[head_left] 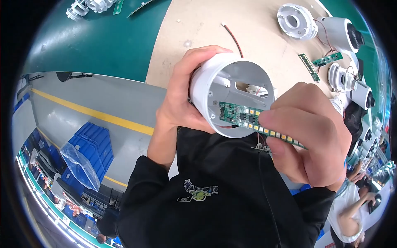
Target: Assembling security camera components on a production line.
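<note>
My left hand (178, 93) is wrapped round a white cylindrical housing (200, 89), whose open end faces me. Inside the housing a slot and small screw posts show. Between the thumb and fingers of my right hand (311, 128) is a narrow green circuit board (240, 115) with rows of yellowish LEDs. Its free end lies across the mouth of the housing; whether it touches the rim I cannot tell. A red-and-black wire (233, 39) with a small white plug extends behind the housing over the tan board. Below my right fingertips a small part with thin wires (261, 148) hangs.
On the tan work surface (188, 25), a white round base (295, 21), a white camera-like housing (337, 33) and two green circuit boards (309, 67) lie at the right. More white housings (360, 95) line the right edge. Blue crates (93, 144) stand on the floor at left. Another person (351, 211) sits at lower right.
</note>
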A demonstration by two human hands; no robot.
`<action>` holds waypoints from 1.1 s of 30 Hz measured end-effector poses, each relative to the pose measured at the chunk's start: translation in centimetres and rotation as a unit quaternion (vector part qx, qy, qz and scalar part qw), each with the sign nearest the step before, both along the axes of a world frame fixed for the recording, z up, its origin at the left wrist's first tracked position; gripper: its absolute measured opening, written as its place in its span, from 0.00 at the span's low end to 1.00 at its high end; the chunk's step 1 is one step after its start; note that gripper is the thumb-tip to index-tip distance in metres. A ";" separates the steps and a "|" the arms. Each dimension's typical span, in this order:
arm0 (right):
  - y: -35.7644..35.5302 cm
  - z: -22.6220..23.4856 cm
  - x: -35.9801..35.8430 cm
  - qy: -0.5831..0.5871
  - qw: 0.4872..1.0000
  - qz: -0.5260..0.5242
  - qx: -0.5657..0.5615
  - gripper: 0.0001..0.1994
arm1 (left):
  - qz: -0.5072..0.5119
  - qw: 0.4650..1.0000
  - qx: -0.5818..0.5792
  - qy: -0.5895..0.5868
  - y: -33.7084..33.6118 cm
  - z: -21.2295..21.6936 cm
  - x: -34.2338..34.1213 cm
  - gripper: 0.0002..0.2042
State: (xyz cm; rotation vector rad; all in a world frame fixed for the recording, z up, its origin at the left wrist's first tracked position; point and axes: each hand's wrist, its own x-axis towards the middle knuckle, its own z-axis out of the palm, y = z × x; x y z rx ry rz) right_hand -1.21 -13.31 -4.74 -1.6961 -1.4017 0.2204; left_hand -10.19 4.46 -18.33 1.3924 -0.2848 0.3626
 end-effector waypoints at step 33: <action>0.5 -0.2 -0.4 0.032 0.999 -0.026 0.006 0.18 | 0.029 0.992 0.087 -0.082 -0.1 0.2 1.2 0.47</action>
